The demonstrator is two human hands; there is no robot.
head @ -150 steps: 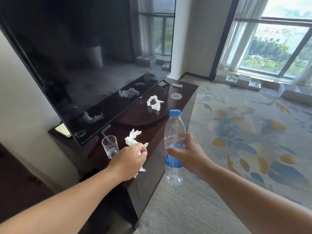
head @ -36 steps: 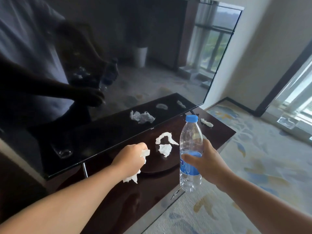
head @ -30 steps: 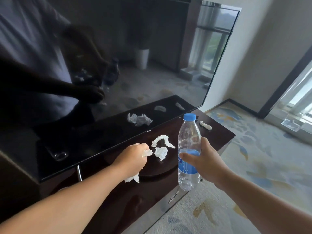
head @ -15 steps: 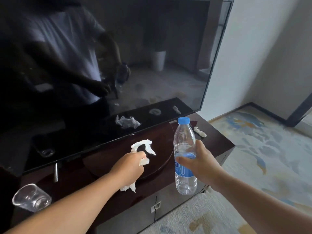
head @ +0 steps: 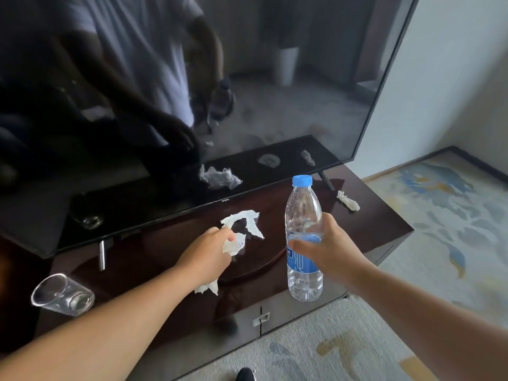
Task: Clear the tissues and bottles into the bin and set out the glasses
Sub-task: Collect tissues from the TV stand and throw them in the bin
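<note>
Fingers [head: 218,233] of the left hand [head: 204,255] clench a wadded tissue [head: 233,244]; the right hand [head: 330,248] grips the bottle [head: 302,210]. Just beyond those fingertips lies a loose tissue [head: 243,221] on the table [head: 371,229]; probably best pinched up without loosening the wad.

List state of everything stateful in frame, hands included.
Left hand: grips crumpled tissue.
Right hand: holds bottle, capped, upright.
Loose tissue: lies on cabinet.
Far tissue: lies at cabinet's right end.
Glass: upright, empty.
TV: off.
Cabinet doors: closed.
</note>
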